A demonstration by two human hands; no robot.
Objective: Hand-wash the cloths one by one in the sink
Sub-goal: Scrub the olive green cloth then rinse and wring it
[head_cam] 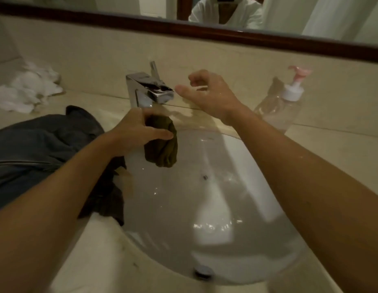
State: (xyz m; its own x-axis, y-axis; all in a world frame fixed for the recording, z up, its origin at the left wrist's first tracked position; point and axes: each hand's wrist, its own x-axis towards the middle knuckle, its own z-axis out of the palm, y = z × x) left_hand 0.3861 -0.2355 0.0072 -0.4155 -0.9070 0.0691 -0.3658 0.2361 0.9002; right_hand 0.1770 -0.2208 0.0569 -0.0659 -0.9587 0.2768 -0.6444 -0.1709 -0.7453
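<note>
- Head view: left hand (137,132) grips the olive cloth (162,149) just under the faucet (150,89) spout, centre frame, over the back of the sink (226,166).
- Cloth hangs bunched, long axis up-down in the frame, loose end pointing down into the basin.
- Right hand (207,94) hovers right of the spout, fingers loosely curled, holding nothing; the cloth lies below-left of it.
- Water looks next, and the right hand sits nearer the faucet.

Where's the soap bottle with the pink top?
In the head view, the clear pump bottle stands on the counter at the right, beside the sink, just beyond the right hand and to the right of the faucet.
</note>
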